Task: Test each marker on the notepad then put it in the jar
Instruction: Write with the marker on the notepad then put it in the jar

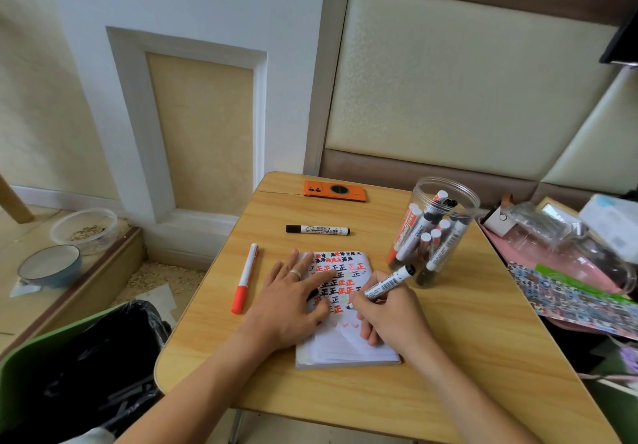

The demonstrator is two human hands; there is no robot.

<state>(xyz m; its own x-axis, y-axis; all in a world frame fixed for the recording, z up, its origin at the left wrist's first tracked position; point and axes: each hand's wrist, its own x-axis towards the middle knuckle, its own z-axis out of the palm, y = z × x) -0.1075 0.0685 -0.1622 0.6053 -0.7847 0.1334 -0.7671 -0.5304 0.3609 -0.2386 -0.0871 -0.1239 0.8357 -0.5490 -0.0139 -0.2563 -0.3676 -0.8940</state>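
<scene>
**Marker at work on the pad**

The right hand (pixel 386 316) pinches a black marker (pixel 386 284) low on its barrel, tip on the notepad (pixel 345 350). The left hand (pixel 293 291) lies flat, fingers spread, pinning the page. Light, stiff and smooth, it looks best gripped mid-barrel. The jar (pixel 436 229) stands just beside, two markers unused beyond.

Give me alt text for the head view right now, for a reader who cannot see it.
The right hand grips a black-ended white marker, tip on a white notepad that the flat left hand steadies on the wooden table. A clear plastic jar of markers stands right; a red-capped marker and black-capped marker lie loose.
</scene>
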